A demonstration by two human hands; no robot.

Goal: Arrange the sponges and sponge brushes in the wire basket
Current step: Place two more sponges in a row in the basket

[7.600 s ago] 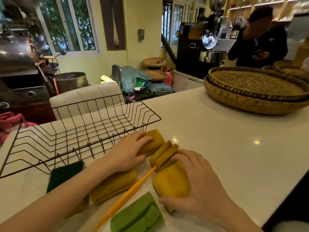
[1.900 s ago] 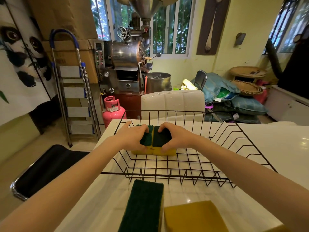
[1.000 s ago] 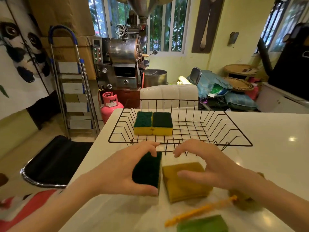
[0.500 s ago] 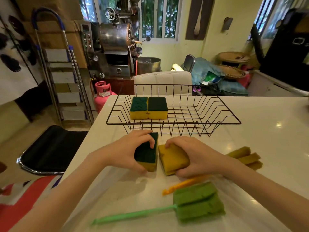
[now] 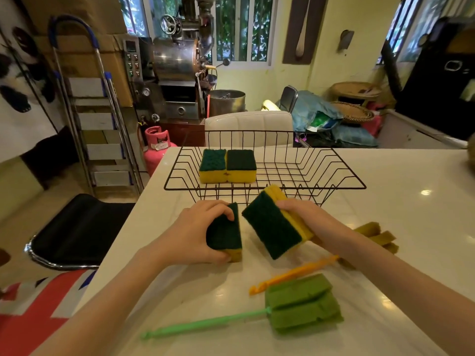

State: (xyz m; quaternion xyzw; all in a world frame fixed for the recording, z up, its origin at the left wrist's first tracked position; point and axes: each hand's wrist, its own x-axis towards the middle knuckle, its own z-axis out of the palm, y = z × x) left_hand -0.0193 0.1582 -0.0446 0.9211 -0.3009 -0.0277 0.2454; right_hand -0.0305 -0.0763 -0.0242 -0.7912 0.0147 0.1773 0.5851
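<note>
The black wire basket point(image 5: 334, 176) stands on the white counter and holds two yellow sponges with green scrub tops point(image 5: 227, 165) side by side at its left end. In front of it my left hand point(image 5: 190, 235) grips a third sponge point(image 5: 226, 233) that rests on the counter. My right hand point(image 5: 305, 217) holds a fourth sponge point(image 5: 273, 227) lifted and tilted, green face towards me. A green sponge brush point(image 5: 300, 303) lies nearest me. An orange-handled sponge brush point(image 5: 290, 274) lies partly under my right forearm, its yellow head point(image 5: 377, 235) to the right.
The white counter point(image 5: 411, 214) stretches right of the basket. A white padded chair back point(image 5: 248, 127) stands just behind the basket. Left of the counter edge are a black stool point(image 5: 77, 229), a pink gas cylinder point(image 5: 156, 147) and a step ladder point(image 5: 97, 119).
My right hand has picked its sponge up off the counter and turned its green face up. My left hand stays closed on the other sponge.
</note>
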